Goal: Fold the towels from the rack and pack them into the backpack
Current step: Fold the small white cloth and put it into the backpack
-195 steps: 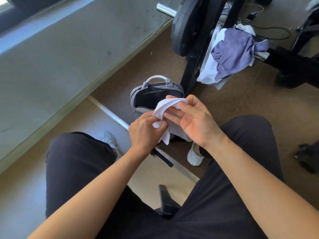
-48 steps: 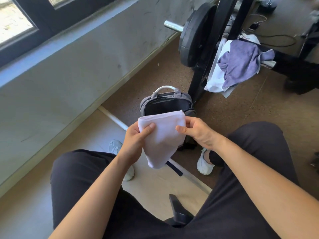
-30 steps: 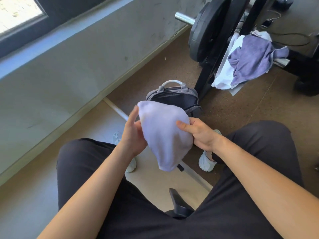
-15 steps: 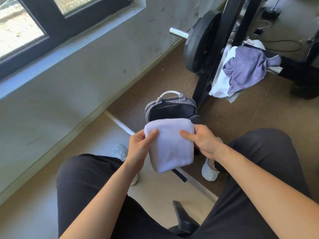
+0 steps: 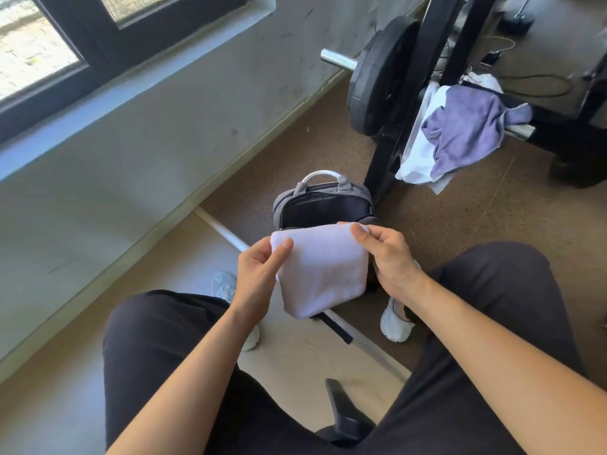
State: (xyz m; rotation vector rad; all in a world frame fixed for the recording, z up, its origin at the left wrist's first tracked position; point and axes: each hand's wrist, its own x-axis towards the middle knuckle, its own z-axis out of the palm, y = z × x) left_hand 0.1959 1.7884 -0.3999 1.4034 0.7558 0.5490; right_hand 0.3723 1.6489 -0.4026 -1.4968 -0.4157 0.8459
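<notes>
A folded white towel [image 5: 323,270] hangs between my hands above my knees. My left hand [image 5: 259,270] pinches its upper left corner, and my right hand [image 5: 387,254] pinches its upper right corner. Just beyond the towel a grey backpack [image 5: 323,200] stands on the floor with its main compartment unzipped and dark inside. On the black rack [image 5: 410,103] at the upper right a purple towel [image 5: 466,126] lies draped over a white towel [image 5: 417,152].
A barbell with a black weight plate [image 5: 377,80] rests on the rack. A grey wall with a window [image 5: 82,44] runs along the left. My white shoes [image 5: 395,325] stand on the floor below. Cables [image 5: 538,83] lie at the far right.
The towel went from bunched to a flat folded rectangle over the last seconds. Both hands now grip its top corners, a little closer to the backpack opening than half a second ago.
</notes>
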